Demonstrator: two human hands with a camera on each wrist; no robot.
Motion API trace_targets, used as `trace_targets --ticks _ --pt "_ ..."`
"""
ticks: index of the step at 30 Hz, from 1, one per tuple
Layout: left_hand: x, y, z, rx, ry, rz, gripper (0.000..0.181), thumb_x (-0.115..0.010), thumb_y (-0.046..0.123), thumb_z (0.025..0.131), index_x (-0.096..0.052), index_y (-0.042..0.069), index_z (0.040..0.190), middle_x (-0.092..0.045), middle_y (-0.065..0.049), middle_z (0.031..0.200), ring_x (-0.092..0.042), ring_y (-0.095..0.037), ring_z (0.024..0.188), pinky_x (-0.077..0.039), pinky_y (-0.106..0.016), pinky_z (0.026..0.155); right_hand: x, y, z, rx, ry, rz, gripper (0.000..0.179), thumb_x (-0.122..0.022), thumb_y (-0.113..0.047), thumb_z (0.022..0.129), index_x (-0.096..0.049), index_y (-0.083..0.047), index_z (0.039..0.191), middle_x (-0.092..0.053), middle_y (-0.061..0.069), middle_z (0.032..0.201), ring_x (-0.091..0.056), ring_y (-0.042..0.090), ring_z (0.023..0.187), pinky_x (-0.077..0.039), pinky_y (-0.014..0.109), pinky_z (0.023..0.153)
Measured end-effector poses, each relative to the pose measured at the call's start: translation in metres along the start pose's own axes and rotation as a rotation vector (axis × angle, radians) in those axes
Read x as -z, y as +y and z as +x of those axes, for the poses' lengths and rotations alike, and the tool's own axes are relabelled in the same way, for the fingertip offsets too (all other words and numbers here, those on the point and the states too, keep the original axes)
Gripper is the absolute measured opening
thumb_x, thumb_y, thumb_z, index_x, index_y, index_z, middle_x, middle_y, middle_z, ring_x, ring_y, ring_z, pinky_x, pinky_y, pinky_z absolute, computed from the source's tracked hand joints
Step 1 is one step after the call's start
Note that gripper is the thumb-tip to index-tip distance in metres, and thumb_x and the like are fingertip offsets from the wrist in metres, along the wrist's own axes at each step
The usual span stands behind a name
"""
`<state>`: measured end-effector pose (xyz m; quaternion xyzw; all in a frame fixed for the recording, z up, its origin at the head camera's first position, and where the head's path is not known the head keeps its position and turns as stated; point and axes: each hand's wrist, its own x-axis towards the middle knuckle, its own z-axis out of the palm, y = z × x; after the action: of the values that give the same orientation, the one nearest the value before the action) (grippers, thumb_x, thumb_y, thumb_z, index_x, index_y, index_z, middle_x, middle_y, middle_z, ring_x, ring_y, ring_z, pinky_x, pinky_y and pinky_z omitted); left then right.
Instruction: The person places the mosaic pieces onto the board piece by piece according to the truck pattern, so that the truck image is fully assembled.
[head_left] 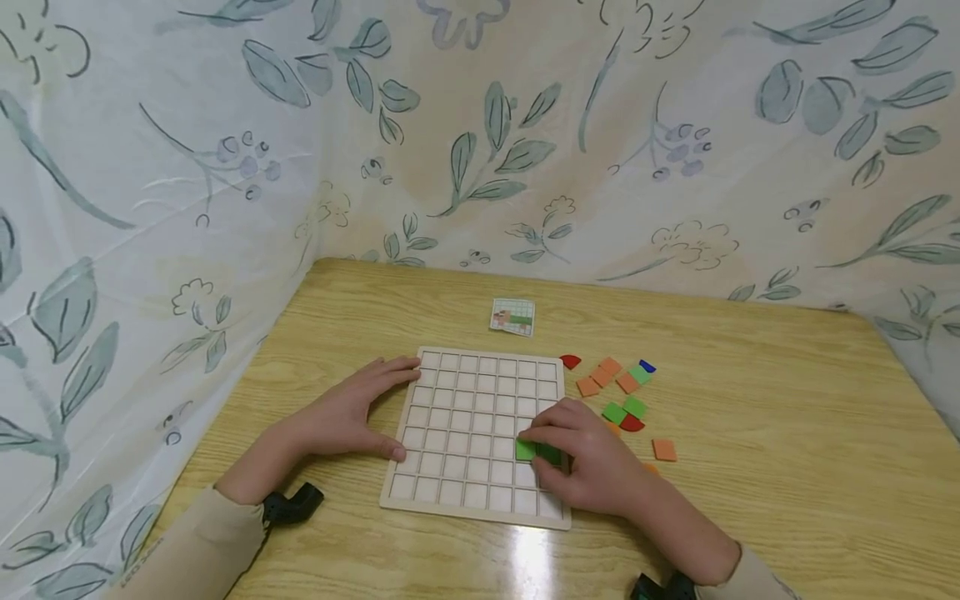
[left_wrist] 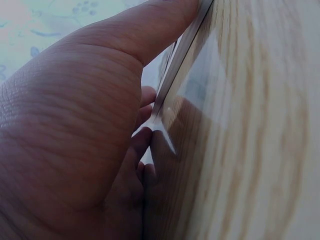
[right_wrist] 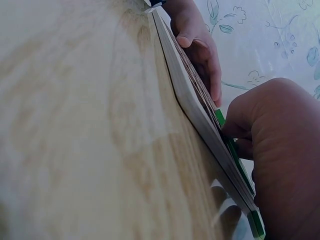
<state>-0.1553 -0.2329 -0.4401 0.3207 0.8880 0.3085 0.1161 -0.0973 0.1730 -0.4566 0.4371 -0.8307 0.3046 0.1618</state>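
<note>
A pale wooden grid board [head_left: 450, 458] lies on the table, marked into many small squares. At its left edge my left hand [head_left: 337, 417] rests with thumb and fingers spread, the fingertips touching the rim. My right hand [head_left: 592, 458] is over the board's right side, with thumb and fingers bent around a green square tile [head_left: 525, 450] on the grid. More green [head_left: 550, 453] shows in the shade beneath that palm. In the right wrist view, a green piece [right_wrist: 256, 224] sits by the board's near corner; its full outline is hidden.
Right of the board lie several loose orange square tiles [head_left: 663, 450], green squares [head_left: 634, 407], red curved pieces [head_left: 632, 424] and a blue piece [head_left: 647, 366]. A small picture card [head_left: 513, 317] lies beyond the board. Patterned cloth [head_left: 480, 150] hangs behind the wooden table [head_left: 787, 417].
</note>
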Motion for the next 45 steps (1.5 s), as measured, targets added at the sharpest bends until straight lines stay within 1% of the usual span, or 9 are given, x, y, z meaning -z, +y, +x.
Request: trace_targets --ticks 7,15,19,23,25,32,37,41,45 --pt "-0.001 0.001 0.002 -0.022 0.006 -0.001 0.117 -0.091 0.071 0.076 -0.042 0.020 0.170 -0.028 0.005 0.179 -0.017 -0.040 0.166 -0.020 -0.070 0.129 0.003 -0.001 0.000 -0.008 0.000 -0.005 0.031 -0.083 -0.007 0.085 -0.083 -0.014 0.115 -0.072 -0.008 0.112 -0.061 0.014 0.104 -0.055 0.036 0.087" --pt "-0.001 -0.001 0.002 -0.013 0.005 -0.003 0.118 -0.092 0.071 0.075 -0.042 0.021 0.170 -0.027 0.006 0.179 -0.016 -0.037 0.166 -0.021 -0.068 0.129 0.003 0.001 -0.001 -0.013 -0.003 -0.017 0.031 -0.084 -0.009 0.085 -0.083 -0.015 0.116 -0.073 -0.009 0.113 -0.063 0.013 0.105 -0.054 0.039 0.090" --pt "-0.001 -0.001 0.002 -0.022 0.009 -0.003 0.118 -0.092 0.071 0.075 -0.042 0.021 0.170 -0.028 0.005 0.179 -0.017 -0.037 0.166 -0.022 -0.068 0.129 0.004 0.001 -0.001 -0.017 0.005 -0.033 0.030 -0.084 -0.011 0.085 -0.083 -0.017 0.115 -0.073 -0.010 0.112 -0.064 0.014 0.106 -0.052 0.041 0.092" --pt "-0.002 0.000 0.003 -0.019 0.005 0.001 0.118 -0.092 0.071 0.075 -0.041 0.022 0.171 -0.027 0.006 0.179 -0.017 -0.035 0.166 -0.022 -0.067 0.129 0.005 0.000 -0.002 -0.033 0.030 -0.054 0.028 -0.085 -0.013 0.085 -0.083 -0.015 0.113 -0.074 -0.008 0.112 -0.065 0.015 0.105 -0.052 0.042 0.091" --pt "-0.002 0.000 0.002 -0.019 0.005 0.004 0.118 -0.092 0.071 0.076 -0.041 0.022 0.171 -0.027 0.005 0.179 -0.016 -0.037 0.166 -0.021 -0.068 0.129 0.006 0.000 -0.002 -0.045 0.051 -0.066 0.027 -0.085 -0.012 0.085 -0.084 -0.013 0.112 -0.074 -0.007 0.111 -0.066 0.016 0.103 -0.053 0.041 0.090" --pt "0.000 0.001 0.001 -0.019 0.008 0.000 0.117 -0.093 0.068 0.077 -0.042 0.020 0.170 -0.028 0.003 0.179 -0.017 -0.040 0.166 -0.019 -0.070 0.129 0.011 0.000 -0.003 -0.120 0.131 -0.120 0.026 -0.086 -0.012 0.084 -0.084 -0.008 0.110 -0.076 -0.001 0.110 -0.068 0.020 0.104 -0.051 0.043 0.093" --pt "0.000 -0.001 0.000 -0.008 0.002 0.003 0.119 -0.092 0.072 0.075 -0.041 0.022 0.171 -0.027 0.006 0.179 -0.015 -0.037 0.166 -0.018 -0.066 0.131 0.016 0.005 -0.005 -0.136 0.181 -0.137 0.026 -0.084 -0.008 0.083 -0.083 -0.004 0.108 -0.076 0.003 0.109 -0.069 0.023 0.103 -0.053 0.042 0.090" --pt "-0.001 -0.002 0.000 -0.003 0.004 0.003 0.120 -0.089 0.076 0.074 -0.041 0.024 0.171 -0.026 0.009 0.179 -0.014 -0.034 0.167 -0.018 -0.065 0.131 0.020 0.010 -0.009 -0.159 0.197 -0.150 0.024 -0.084 -0.009 0.085 -0.084 -0.003 0.108 -0.076 0.004 0.109 -0.067 0.025 0.101 -0.052 0.039 0.087" --pt "-0.002 -0.004 0.000 -0.003 0.007 0.007 0.120 -0.089 0.077 0.074 -0.041 0.024 0.171 -0.026 0.009 0.179 -0.014 -0.034 0.167 -0.019 -0.065 0.131 0.025 0.016 -0.015 -0.179 0.212 -0.178 0.024 -0.084 -0.011 0.085 -0.084 -0.003 0.108 -0.076 0.004 0.107 -0.066 0.024 0.098 -0.048 0.040 0.085"
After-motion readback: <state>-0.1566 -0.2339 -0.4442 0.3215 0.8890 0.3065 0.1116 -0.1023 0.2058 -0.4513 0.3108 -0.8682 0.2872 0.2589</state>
